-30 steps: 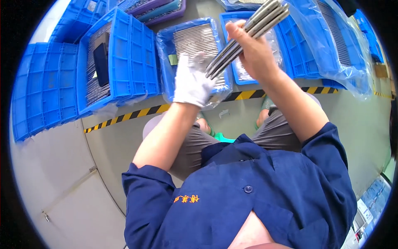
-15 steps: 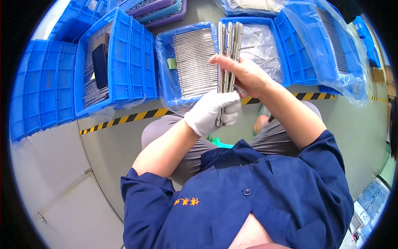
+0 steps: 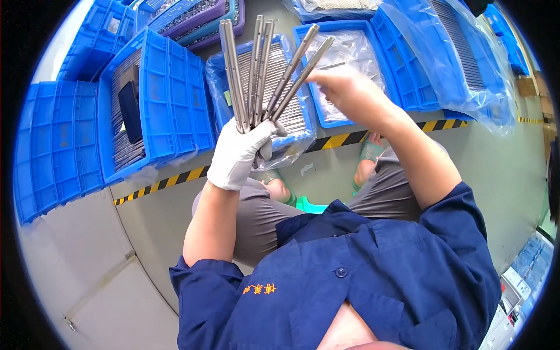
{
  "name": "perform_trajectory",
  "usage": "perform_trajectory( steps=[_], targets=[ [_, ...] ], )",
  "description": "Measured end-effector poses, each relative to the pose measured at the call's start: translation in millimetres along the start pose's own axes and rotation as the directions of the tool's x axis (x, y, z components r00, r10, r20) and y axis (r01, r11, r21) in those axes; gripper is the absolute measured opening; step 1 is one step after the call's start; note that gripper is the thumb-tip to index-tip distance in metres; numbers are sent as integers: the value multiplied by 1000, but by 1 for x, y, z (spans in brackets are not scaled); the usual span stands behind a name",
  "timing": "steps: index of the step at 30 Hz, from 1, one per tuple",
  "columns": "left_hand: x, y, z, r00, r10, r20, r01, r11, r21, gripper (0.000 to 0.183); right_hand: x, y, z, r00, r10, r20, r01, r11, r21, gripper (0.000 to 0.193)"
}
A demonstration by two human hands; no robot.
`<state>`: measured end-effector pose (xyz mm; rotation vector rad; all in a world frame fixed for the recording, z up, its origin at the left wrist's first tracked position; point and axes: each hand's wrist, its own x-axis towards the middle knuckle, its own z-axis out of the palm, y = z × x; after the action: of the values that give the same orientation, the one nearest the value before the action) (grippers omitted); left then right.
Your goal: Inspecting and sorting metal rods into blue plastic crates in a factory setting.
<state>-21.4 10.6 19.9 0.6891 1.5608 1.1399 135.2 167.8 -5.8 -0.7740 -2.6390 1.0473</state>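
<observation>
The gloved left hand clasps fanned metal rods; the bare right hand, blurred, is just beside them, its grip impossible to tell.

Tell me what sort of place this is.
Likely a factory work area: blue plastic crates, some packed with slender silvery metal rods, stand along yellow-and-black striped floor tape.

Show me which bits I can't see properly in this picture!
All in the head view:
1. Bottom ends of the metal rods: hidden in the gloved left hand.
2. Fingertips of the right hand: blurred, so I can't tell if they touch a rod.
3. Some stored rods in the middle box: behind the held ones.
4. Things in the box just right of it: veiled by clear plastic.
</observation>
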Motion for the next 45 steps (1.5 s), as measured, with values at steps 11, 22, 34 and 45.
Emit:
perform_trajectory(
  steps=[11, 22, 34, 45],
  targets=[
    [-1, 2, 7, 998, -56, -7, 57, 998, 38, 16, 9, -3, -28, 987, 69, -143, 116, 305, 945, 29],
    [-9, -3, 29, 997, -50, -60, 48, 998, -39, 17, 5, -16, -6, 814, 120, -569, 181, 878, 444, 24],
    [-8, 7, 0, 997, -66, 39, 65, 997, 34, 15, 0, 16, -69, 988, -141, -64, 145, 705, 695, 32],
    [-8, 8, 7, 998, -65, 13, 63, 992, 109, 10, -3, 12, -70, 983, -183, -22, 136, 639, 757, 40]
  ],
)
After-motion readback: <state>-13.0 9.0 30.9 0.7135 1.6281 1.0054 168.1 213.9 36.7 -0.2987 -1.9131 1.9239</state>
